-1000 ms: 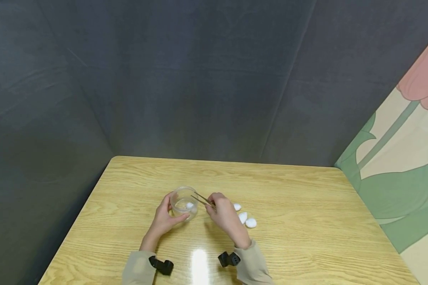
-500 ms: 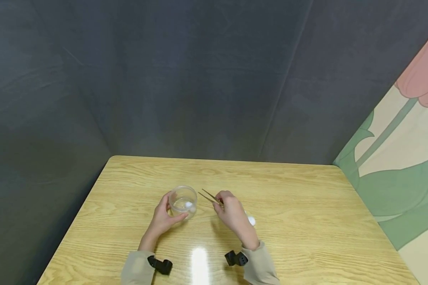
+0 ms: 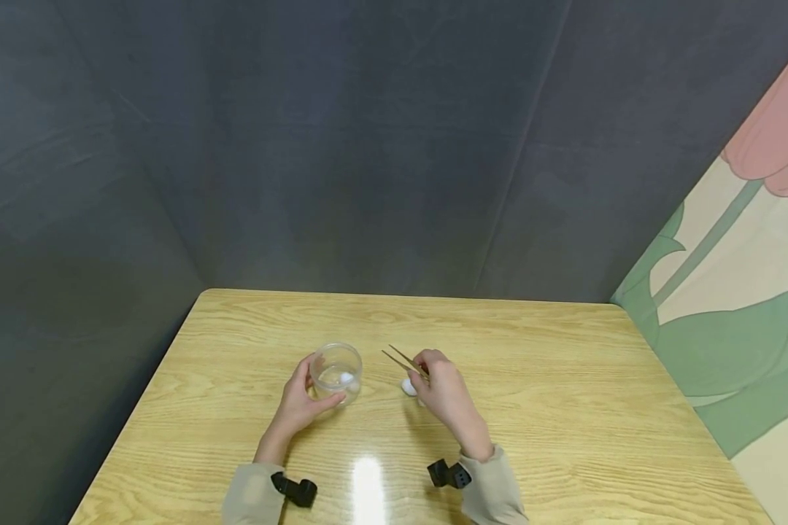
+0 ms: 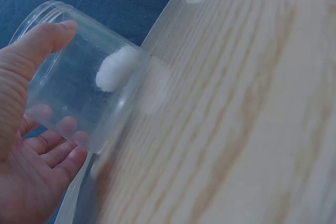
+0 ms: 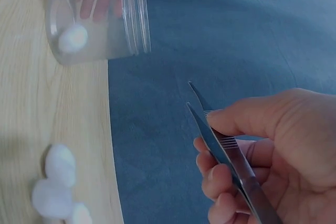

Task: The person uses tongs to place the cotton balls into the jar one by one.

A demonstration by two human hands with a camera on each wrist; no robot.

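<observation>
Head view hides most of the loose cotton balls behind the right hand; the right wrist view shows three lying together on the table. That hand pinches tweezers between thumb and curled fingers, tips slightly parted and bare. The left hand curls around a clear plastic cup standing near the middle of the table, thumb on its rim; one cotton ball lies inside.
</observation>
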